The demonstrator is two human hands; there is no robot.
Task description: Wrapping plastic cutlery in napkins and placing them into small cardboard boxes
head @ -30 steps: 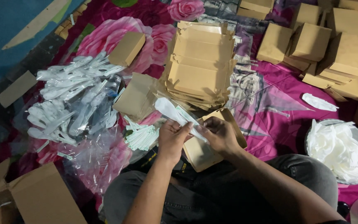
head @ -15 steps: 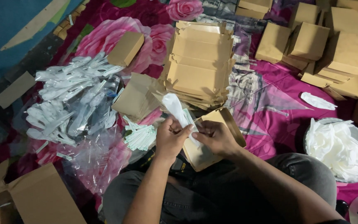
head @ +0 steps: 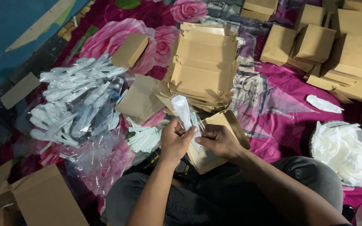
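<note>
From the head view, our left hand (head: 176, 140) pinches a white plastic spoon (head: 181, 109), bowl upward, while our right hand (head: 220, 140) closes on small white packets (head: 197, 121) beside it, both over an open brown box (head: 214, 144) on our lap. We judge this the gathering step; next calls for lowering the set into the box.

I see the flat box stack (head: 204, 67) behind both hands; the wrapped spoon pile (head: 74, 100) lies to its left, the folded boxes (head: 336, 46) to its right, and the bowl (head: 321, 129) is near the right knee.
</note>
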